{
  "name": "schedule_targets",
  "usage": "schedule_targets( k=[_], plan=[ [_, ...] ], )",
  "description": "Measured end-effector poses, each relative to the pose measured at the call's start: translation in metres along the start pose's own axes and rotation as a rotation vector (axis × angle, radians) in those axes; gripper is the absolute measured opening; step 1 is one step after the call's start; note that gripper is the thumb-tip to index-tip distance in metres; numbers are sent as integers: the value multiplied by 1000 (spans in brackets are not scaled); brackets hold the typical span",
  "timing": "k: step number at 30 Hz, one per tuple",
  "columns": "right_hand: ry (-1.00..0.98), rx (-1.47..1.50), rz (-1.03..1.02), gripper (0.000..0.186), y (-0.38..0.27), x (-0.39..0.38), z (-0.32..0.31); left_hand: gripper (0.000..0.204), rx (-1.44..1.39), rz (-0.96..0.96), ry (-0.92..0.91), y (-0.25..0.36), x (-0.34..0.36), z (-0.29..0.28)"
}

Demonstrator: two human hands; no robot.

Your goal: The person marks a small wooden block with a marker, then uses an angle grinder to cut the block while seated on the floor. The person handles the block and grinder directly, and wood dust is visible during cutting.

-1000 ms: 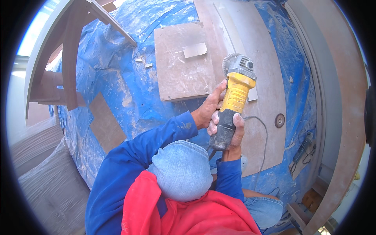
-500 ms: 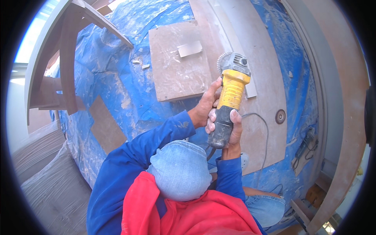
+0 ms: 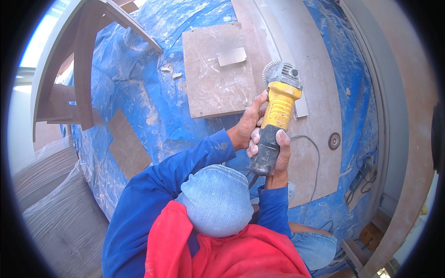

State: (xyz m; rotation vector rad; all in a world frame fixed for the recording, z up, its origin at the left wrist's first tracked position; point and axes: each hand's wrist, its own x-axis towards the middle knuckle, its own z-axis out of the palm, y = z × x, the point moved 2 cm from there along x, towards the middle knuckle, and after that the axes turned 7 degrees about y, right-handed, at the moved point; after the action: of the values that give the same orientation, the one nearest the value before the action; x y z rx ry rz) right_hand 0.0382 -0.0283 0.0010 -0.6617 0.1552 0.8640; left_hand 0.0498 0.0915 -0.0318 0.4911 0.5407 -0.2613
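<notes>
Both my hands grip a yellow and black angle grinder (image 3: 279,105), its grey metal head pointing away from me. My left hand (image 3: 249,123) is closed round the left side of the body, with the thumb up along the yellow part. Lower down, my right hand (image 3: 282,155) wraps the black rear end. A toothed or segmented disc (image 3: 270,72) shows at the left of the head. From the rear a dark cord (image 3: 252,180) runs down, and part of a cord loops over the board at right. Beneath the grinder lies a long, curved-edge board (image 3: 320,102) with a pale strip (image 3: 300,107) on it.
A square dusty board (image 3: 204,88) carrying a small pale piece (image 3: 232,56) lies left of the grinder. A round disc (image 3: 333,141) rests on the long board. Blue sheeting (image 3: 143,92) covers the floor. Another power tool (image 3: 364,178) lies at right. Curved wooden frames (image 3: 83,69) stand left.
The whole view has shifted slightly, so the boards and the grinder appear a little farther right. Both hands keep the same grip on the grinder.
</notes>
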Motion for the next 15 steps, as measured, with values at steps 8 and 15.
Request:
schedule_targets(
  k=[8,15],
  plan=[
    [-2,-12,0,60,0,1,3,87,4,28,-3,-1,1,-2],
    [19,-12,-13,61,0,0,8,87,22,33,-2,2,-4,1]
  ],
)
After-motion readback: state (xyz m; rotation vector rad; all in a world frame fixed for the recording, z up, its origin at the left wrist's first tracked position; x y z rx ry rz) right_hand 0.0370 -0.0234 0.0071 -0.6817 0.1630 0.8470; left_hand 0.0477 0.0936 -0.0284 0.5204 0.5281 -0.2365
